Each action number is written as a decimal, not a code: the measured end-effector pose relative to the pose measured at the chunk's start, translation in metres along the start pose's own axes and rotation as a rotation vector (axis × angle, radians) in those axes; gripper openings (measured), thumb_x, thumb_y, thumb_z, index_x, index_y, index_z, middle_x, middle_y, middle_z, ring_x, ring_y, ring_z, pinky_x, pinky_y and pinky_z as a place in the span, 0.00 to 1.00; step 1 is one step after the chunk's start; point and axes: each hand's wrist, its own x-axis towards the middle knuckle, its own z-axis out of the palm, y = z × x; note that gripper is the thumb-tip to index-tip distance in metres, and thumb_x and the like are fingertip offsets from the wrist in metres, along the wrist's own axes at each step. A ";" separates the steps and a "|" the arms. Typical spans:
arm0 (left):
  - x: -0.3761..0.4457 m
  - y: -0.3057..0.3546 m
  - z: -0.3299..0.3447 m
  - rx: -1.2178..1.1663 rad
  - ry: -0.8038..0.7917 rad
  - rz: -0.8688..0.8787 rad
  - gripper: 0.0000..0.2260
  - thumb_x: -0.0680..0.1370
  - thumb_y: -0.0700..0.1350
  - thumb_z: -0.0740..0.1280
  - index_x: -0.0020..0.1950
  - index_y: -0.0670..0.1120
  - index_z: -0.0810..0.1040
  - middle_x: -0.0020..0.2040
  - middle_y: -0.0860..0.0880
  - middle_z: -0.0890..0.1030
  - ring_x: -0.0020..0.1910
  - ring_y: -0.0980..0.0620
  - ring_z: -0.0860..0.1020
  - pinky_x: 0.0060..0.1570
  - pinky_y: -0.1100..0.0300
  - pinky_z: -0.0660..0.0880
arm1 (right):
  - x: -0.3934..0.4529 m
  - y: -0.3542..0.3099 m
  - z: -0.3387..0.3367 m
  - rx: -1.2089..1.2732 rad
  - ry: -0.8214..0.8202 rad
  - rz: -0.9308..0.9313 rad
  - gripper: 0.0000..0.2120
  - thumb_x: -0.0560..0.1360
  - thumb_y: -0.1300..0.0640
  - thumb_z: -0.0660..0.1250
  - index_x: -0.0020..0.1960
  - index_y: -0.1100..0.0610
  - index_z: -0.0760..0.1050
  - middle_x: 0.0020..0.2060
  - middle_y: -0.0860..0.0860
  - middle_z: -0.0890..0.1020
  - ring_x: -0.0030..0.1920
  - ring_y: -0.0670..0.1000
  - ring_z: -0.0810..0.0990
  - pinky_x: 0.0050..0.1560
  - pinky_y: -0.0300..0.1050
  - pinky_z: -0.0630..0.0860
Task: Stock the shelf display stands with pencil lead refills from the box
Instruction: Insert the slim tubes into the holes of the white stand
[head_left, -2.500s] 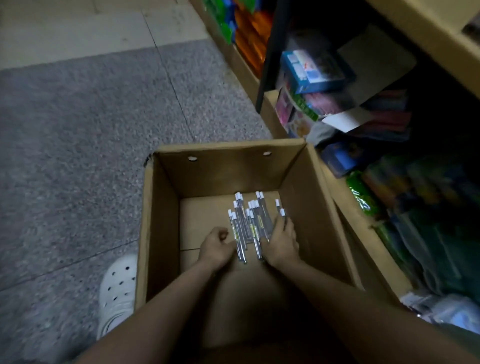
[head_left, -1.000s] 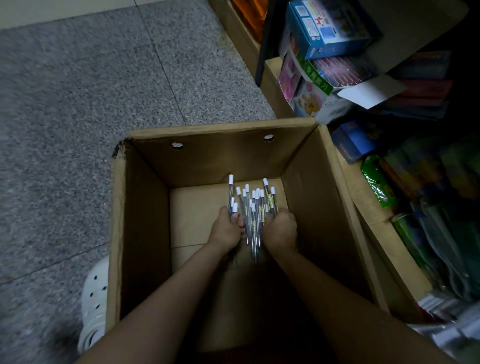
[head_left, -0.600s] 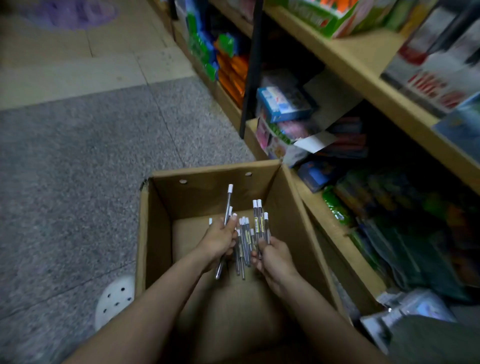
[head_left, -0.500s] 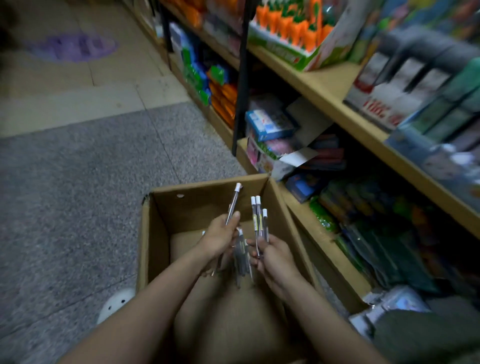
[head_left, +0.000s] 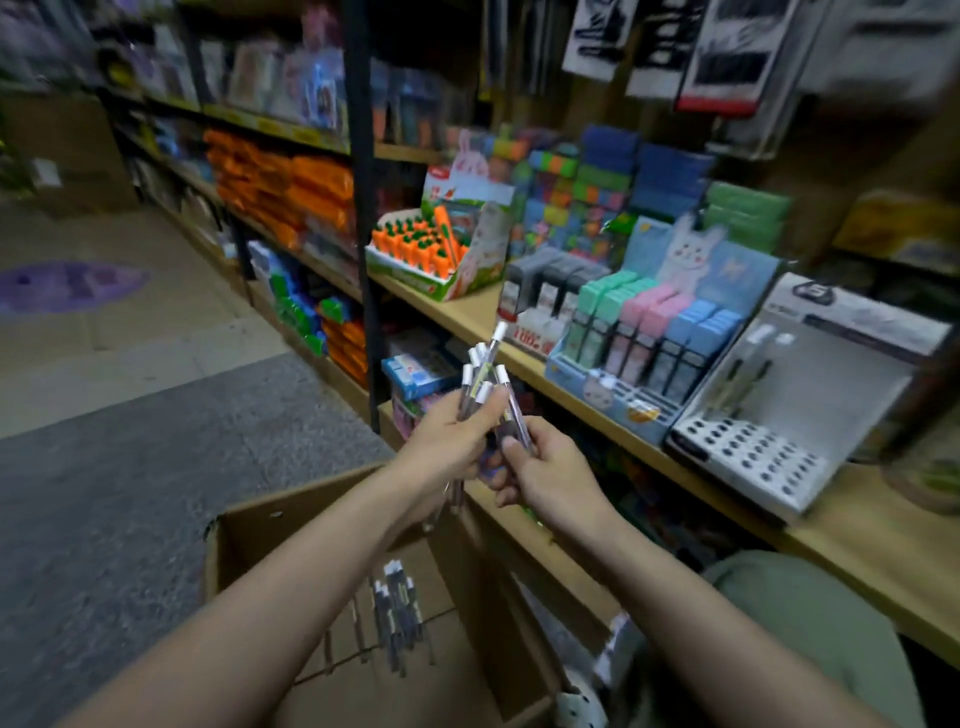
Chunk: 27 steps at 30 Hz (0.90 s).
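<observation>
Gripping a fanned bundle of pencil lead refills (head_left: 480, 384), the left hand (head_left: 447, 441) and right hand (head_left: 540, 467) have lifted it out of the box (head_left: 249, 525), now near the grey display stand (head_left: 769, 415); more refills remain below.

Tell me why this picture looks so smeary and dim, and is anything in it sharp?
Head view: dim store light; motion blur smears the hanging packs at the top and the far shelves. The wide lens bends the edges. Sharpest are the left hand, right hand and refill tubes.
</observation>
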 end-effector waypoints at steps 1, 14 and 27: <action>0.000 0.000 0.005 0.003 -0.015 0.010 0.12 0.81 0.54 0.63 0.44 0.46 0.74 0.25 0.50 0.73 0.21 0.56 0.70 0.20 0.67 0.64 | -0.002 -0.002 -0.005 -0.043 0.019 -0.005 0.07 0.83 0.61 0.56 0.50 0.54 0.72 0.36 0.53 0.78 0.33 0.49 0.77 0.37 0.45 0.78; 0.033 0.022 0.042 -0.040 -0.081 0.061 0.15 0.82 0.52 0.61 0.50 0.39 0.76 0.26 0.52 0.74 0.23 0.54 0.66 0.22 0.64 0.62 | -0.008 -0.032 -0.089 -0.222 0.316 0.029 0.14 0.83 0.52 0.55 0.60 0.53 0.77 0.34 0.45 0.73 0.33 0.45 0.72 0.37 0.45 0.69; 0.049 0.000 0.095 0.049 -0.257 0.119 0.14 0.82 0.51 0.61 0.51 0.40 0.76 0.23 0.60 0.75 0.20 0.62 0.69 0.21 0.70 0.65 | -0.031 -0.038 -0.183 -0.181 0.741 -0.152 0.07 0.75 0.59 0.71 0.45 0.46 0.80 0.43 0.45 0.84 0.46 0.43 0.82 0.53 0.41 0.78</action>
